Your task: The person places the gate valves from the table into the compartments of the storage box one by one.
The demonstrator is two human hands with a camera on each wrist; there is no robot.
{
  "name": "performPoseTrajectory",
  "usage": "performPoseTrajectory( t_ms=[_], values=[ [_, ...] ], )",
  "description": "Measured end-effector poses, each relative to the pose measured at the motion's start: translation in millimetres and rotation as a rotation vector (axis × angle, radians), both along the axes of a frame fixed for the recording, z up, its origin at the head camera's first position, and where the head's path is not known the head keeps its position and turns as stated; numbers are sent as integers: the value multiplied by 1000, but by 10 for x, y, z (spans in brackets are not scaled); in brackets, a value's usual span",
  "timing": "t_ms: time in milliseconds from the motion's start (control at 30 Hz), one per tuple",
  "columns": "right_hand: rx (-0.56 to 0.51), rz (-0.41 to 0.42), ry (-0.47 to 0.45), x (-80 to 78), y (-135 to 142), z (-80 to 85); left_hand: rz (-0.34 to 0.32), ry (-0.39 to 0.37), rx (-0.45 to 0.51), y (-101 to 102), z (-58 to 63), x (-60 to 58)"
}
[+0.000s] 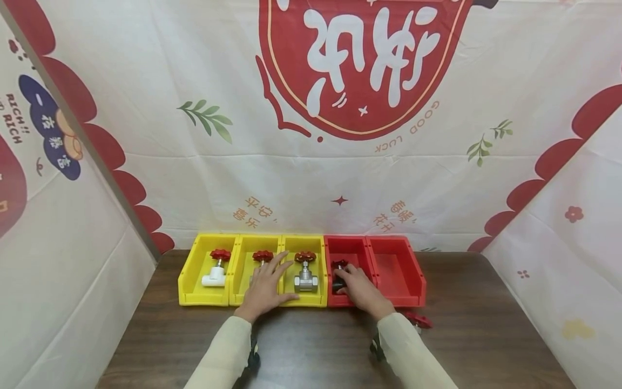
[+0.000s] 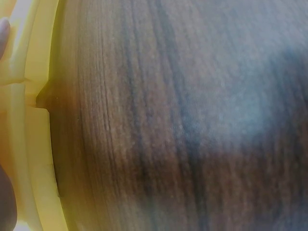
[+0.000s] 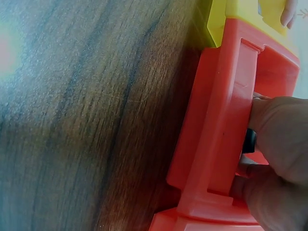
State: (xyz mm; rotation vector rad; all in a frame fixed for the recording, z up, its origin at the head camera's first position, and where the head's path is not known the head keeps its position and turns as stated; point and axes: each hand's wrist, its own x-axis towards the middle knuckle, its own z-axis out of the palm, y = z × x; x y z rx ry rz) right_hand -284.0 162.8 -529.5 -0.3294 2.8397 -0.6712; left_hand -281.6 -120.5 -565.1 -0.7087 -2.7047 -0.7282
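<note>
Over the table (image 1: 466, 302), the left hand (image 1: 264, 289) half-hides a valve (image 1: 263, 256).

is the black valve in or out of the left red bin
In: the head view shows the black valve inside the left red bin, behind its front lip, the right hand gripping it.

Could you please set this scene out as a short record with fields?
Left yellow plastic bin: red-wheeled white valve
Middle yellow plastic bin: red-wheeled valve, partly hidden
Right yellow plastic bin: red-wheeled silver metal valve
Left red plastic bin: black valve
Right red plastic bin: the row's right end
Left hand: fingers spread across the middle and right yellow bins
Right hand: fingers around the black valve
Brown wood-grain table: red handwheel, partly hidden by the cream right sleeve
</note>
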Motion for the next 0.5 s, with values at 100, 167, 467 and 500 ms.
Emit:
performPoseTrajectory(
  t_ms=[100,167,467,500],
  values=[
    [-2,-8,-6,-5,2,-1,4,1,-1,2,-5,-1],
    [-1,-2,-5,-9,4,-4,3,4,5,2,-10,-2],
    [7,21,5,-22,5,-7,-1,-4,9,2,-16,-8],
    [5,20,3,-26,5,-6,-2,-1,9,3,-19,-11]
  ],
)
